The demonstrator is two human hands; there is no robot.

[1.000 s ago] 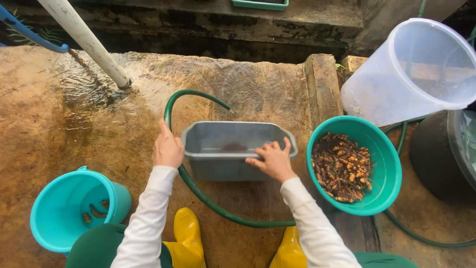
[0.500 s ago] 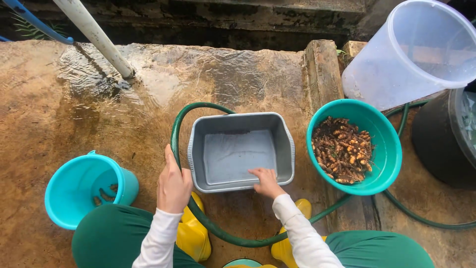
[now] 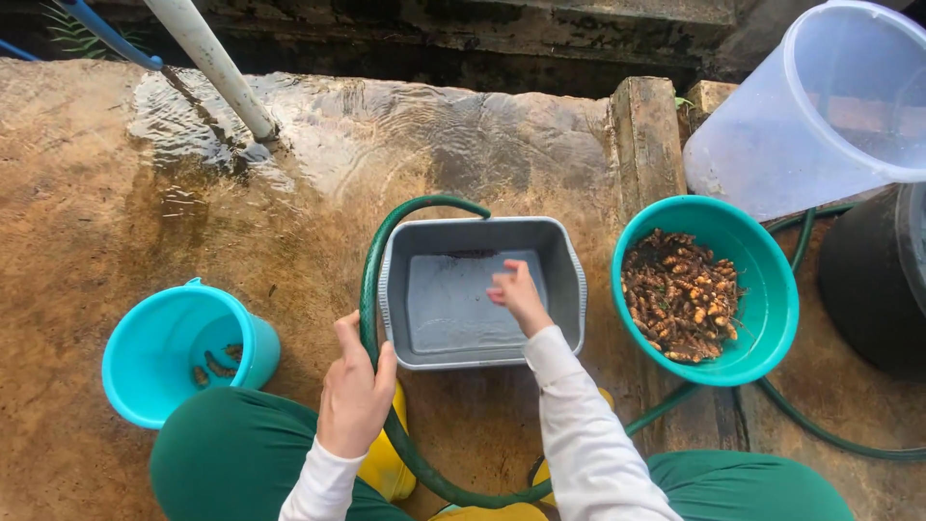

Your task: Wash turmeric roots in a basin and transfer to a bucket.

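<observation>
Nearest: knees in green trousers [image 3: 231,463], yellow boots [image 3: 381,468] between them.

Left hand [image 3: 355,396]: fingers curled around green hose [image 3: 369,309] at the near-left corner of the grey tub; grip closed on the hose, thumb on top. Hose run: up along the tub's left wall, arching over its far-left corner, then looping back under the near side toward the right.

Right hand [image 3: 519,294]: inside grey tub [image 3: 579,289], above the tub's centre-right, fingers bunched and pointing down toward the shallow water on the floor; whether anything is pinched between them cannot be told. Tub long axis: left to right, roughly square to the body. Dark debris near the tub's far wall, just beyond the right fingertips; right hand nearer to it than left.

Right of tub, just beside: teal bowl [image 3: 772,309] of brown roots [image 3: 680,294]. Left, apart: teal bucket [image 3: 154,357] with few roots.

Farther: wet stone slab [image 3: 386,125], white pipe [image 3: 217,68], clear bucket [image 3: 820,116].
</observation>
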